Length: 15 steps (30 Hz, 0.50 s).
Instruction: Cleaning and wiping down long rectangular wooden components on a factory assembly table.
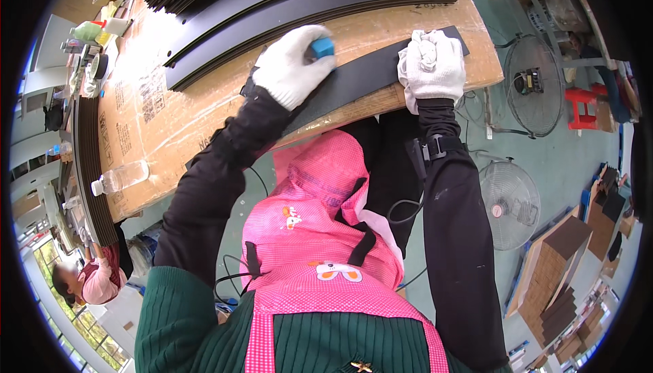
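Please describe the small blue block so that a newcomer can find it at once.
On the big brown table, find the long dark board along the near edge. Over it is the gloved left hand, gripping the blue block. Its bright blue sets it apart from the dark board and white glove.

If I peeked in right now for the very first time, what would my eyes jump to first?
Probably the bright pink apron in the middle. Just above, along the near edge of the table, lies a dark board, where the white-gloved left hand holds a blue block and the right hand rests near the board's right end. Two round fans stand at the right.
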Tool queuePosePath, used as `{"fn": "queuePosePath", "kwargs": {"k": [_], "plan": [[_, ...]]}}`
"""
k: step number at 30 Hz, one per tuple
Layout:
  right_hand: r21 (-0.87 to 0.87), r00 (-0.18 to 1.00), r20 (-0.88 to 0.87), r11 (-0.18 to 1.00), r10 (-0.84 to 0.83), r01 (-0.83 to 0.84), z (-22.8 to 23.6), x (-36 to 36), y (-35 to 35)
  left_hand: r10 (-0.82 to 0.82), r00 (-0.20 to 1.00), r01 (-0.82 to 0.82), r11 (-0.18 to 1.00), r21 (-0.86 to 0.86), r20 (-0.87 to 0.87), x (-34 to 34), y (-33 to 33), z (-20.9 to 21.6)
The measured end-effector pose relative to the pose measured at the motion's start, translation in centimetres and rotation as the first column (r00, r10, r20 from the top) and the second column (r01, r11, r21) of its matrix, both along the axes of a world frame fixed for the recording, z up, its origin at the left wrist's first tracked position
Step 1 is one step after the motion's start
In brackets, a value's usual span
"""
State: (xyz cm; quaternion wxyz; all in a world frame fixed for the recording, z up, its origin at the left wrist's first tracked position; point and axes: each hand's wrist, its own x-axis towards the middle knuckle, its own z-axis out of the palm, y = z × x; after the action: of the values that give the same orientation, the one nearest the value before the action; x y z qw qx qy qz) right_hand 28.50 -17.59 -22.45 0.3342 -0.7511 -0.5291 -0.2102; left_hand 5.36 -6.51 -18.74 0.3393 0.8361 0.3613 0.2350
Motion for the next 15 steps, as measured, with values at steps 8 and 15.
{"fn": "queuePosePath", "kwargs": {"k": [8, 15], "plan": [[0.011, 1.0, -0.013, 1.0, -0.011, 0.011, 0.3, -0.2, -0.1, 0.035, 0.994, -0.027, 0.997, -0.077, 0.105, 1.6, 2.2, 1.9], [-0.008, 0.999, 0.033, 1.0, -0.018, 0.018, 0.6, -0.3, -0.2, -0.016, 0.998, 0.02, 0.997, -0.08, 0.053, 4.9, 0.6, 0.6]]}}
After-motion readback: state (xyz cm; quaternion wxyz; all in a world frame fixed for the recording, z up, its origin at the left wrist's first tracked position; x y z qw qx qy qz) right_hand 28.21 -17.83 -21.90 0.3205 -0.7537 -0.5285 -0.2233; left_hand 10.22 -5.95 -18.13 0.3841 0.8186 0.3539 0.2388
